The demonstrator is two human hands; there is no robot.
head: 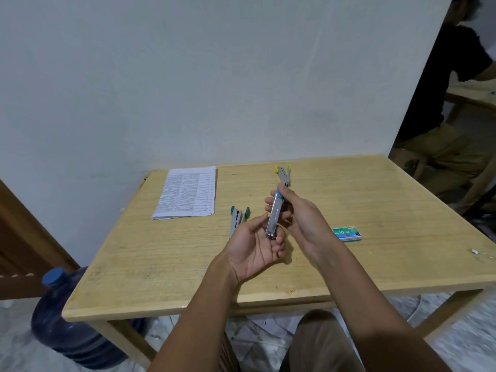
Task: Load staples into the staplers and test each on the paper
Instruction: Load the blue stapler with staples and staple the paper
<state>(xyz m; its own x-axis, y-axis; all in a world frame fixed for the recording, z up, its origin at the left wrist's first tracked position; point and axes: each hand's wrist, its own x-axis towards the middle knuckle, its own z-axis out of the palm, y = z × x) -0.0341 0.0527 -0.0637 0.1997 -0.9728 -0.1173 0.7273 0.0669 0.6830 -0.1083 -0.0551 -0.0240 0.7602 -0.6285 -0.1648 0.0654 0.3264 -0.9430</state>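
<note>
Both hands hold the blue stapler (274, 214) above the middle of the table (375, 200), its blue end pointing away. The right hand (302, 214) has its fingers curled round the upper half. The left hand (253, 249), palm up, pinches the lower metal end between thumb and curled fingers. The green stapler (237, 220) and yellow stapler (283, 174) lie open on the table. The paper (188, 193) lies far left and the staple box (346, 234) to the right.

The left hand (255, 248) covers the lower tip of the slim silver blue-capped stapler (273, 213), the text on the white printed paper sheet (188, 193) is too small to read, and a tiny white scrap (474, 251) is unidentifiable.
</note>
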